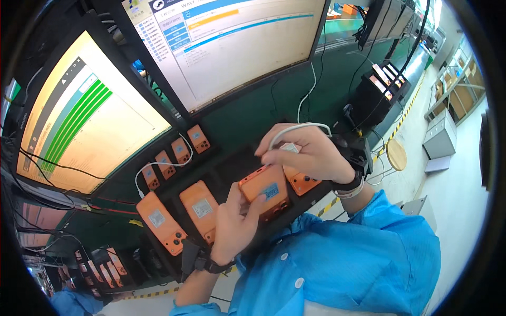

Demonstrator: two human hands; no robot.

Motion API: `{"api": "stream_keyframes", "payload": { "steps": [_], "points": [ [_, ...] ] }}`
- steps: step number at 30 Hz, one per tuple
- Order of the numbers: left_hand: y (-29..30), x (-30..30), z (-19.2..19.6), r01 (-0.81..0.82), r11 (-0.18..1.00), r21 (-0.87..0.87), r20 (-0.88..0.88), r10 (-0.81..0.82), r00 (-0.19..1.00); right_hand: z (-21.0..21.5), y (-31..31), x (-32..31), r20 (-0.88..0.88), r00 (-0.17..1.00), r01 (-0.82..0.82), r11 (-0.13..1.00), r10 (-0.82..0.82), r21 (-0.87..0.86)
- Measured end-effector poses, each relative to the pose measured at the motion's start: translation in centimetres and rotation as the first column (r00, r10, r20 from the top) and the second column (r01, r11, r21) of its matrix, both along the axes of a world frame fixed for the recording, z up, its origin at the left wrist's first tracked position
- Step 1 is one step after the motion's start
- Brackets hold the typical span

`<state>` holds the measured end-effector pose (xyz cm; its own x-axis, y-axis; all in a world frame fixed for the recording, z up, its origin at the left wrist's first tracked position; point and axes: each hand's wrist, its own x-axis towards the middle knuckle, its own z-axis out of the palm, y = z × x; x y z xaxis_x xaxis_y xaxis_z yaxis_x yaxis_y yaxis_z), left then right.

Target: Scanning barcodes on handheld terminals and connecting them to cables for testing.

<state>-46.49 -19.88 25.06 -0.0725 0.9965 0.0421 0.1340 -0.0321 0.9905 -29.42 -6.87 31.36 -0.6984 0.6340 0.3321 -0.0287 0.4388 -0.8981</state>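
My left hand (236, 224) is closed on an orange phone (266, 192), thumb on its back beside a blue label. The phone is tilted, its end with the port openings toward my right hand and its camera end toward me. My right hand (308, 155) is closed at that end, with a white cable (300, 126) looping over it. The fingers hide the cable's tip, so I cannot tell whether it is in the port. Under my right hand lies another orange phone (303, 181). Left of my left hand lie a labelled orange phone (200, 206) and one with a cable attached (161, 221).
A row of smaller-looking orange phones (180, 151) lies behind the black tray (232, 162). Two monitors (247, 63) stand at the back and left. Black racks with phones stand at far right (385, 87) and lower left. A round stool (396, 155) is on the right.
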Motion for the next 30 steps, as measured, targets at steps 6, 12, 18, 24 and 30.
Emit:
{"api": "stream_keyframes", "payload": {
  "steps": [6,12,18,24,30],
  "points": [
    [-1.3,0.4,-0.1,-0.024,0.999,0.027,-0.076,0.026,0.997,1.0,-1.2,-0.7,0.106,0.994,0.004,0.999,0.0,-0.037],
    [-1.5,0.5,-0.4,-0.013,0.997,0.071,-0.075,0.018,0.997,1.5,-1.7,-0.8,0.221,0.975,-0.038,0.987,0.003,0.155],
    [-1.5,0.0,-0.8,-0.002,0.999,0.043,-0.093,0.006,0.996,1.4,-1.3,-1.5,0.285,0.958,-0.082,0.987,0.039,0.139],
    [-2.7,-2.8,-0.8,-0.092,0.992,0.091,-0.266,0.113,0.957,-3.6,3.0,-4.0,0.478,0.868,-0.138,0.99,0.131,-0.02],
    [-8.9,-8.3,-1.5,-0.255,0.965,0.066,-0.43,0.258,0.865,-6.5,5.2,-7.0,0.536,0.842,-0.089,0.966,-0.056,0.241]
  ]
}}
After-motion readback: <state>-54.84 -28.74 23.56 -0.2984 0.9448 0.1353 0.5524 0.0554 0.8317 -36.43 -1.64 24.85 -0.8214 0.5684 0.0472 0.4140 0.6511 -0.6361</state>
